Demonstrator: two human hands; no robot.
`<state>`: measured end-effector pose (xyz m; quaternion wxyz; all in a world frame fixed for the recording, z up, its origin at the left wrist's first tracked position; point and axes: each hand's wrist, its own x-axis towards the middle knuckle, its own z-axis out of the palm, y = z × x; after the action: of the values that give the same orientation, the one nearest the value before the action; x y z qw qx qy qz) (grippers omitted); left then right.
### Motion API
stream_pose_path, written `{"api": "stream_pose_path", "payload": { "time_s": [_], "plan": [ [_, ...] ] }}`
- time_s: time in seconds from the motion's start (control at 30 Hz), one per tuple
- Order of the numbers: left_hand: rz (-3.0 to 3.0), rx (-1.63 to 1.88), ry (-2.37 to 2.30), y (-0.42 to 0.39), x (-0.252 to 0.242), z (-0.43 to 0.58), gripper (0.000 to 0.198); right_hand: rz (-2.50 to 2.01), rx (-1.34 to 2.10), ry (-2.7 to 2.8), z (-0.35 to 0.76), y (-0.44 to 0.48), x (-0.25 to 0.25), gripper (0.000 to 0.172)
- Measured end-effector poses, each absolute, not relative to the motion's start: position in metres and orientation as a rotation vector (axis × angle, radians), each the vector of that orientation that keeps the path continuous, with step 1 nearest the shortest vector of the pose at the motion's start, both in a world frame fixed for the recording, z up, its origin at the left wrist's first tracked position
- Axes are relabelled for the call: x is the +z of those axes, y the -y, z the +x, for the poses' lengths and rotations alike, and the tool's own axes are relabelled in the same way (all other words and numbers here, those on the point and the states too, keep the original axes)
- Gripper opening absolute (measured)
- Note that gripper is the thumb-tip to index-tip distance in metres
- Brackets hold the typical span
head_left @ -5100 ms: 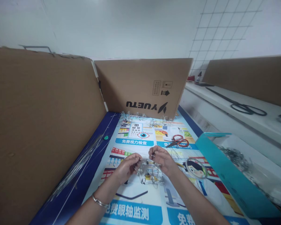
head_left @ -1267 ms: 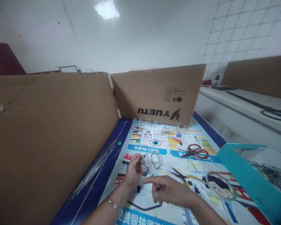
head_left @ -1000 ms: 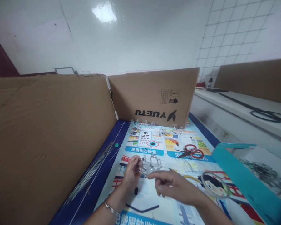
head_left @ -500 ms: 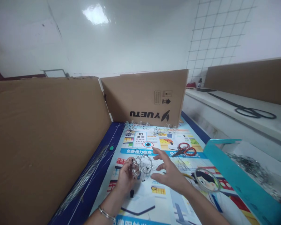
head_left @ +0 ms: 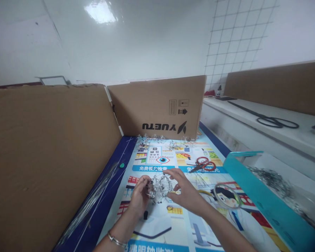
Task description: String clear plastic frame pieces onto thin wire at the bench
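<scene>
Nearest in, a silver bracelet [head_left: 117, 240] sat on the left wrist, above the poster-covered counter [head_left: 173, 227]. Up from it, the left hand [head_left: 139, 195] had its fingers [head_left: 146, 182] pressed together in a pinch on the left flank of a wire-and-bead cluster [head_left: 160, 184], held just clear of the counter near its middle. That was the relation that counted. The cluster lay directly right of the left fingers and directly left of the right hand [head_left: 186, 191], bracketed between the two. It looked roughly round, a touch wider side to side, so no strong long axis showed.

The left hand was the one gripping. The right came in from the other flank with fingers spread, forefinger [head_left: 170, 172] arched over the cluster's top. Whether those tips actually touched wire could not be told.

Out along the counter's left edge ran a bundle of straight wires [head_left: 94, 203]. On the right side lay a clear ring [head_left: 224, 196], and beyond it a teal box [head_left: 252, 199] stood at the right edge with metal bits [head_left: 270, 176] inside. Farther back lay red scissors [head_left: 203, 163]. A row of small wire pieces [head_left: 160, 137] lined the far edge, against the cardboard wall [head_left: 160, 101].
</scene>
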<state>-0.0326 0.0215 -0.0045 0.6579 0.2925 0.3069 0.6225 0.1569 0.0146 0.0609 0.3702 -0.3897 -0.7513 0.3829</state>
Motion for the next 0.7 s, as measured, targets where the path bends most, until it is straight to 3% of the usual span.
{"api": "stream_pose_path", "payload": {
  "time_s": [0.43,0.7],
  "plan": [
    [0.643,1.413,-0.743,-0.015,0.000,-0.027,0.011,-1.085,0.885,1.843,0.157,-0.025,0.049,0.022],
    [0.612,1.440,-0.790,-0.012,0.008,-0.022,0.017,-1.139,0.904,1.778,0.156,-0.029,0.042,0.020]
  ]
}}
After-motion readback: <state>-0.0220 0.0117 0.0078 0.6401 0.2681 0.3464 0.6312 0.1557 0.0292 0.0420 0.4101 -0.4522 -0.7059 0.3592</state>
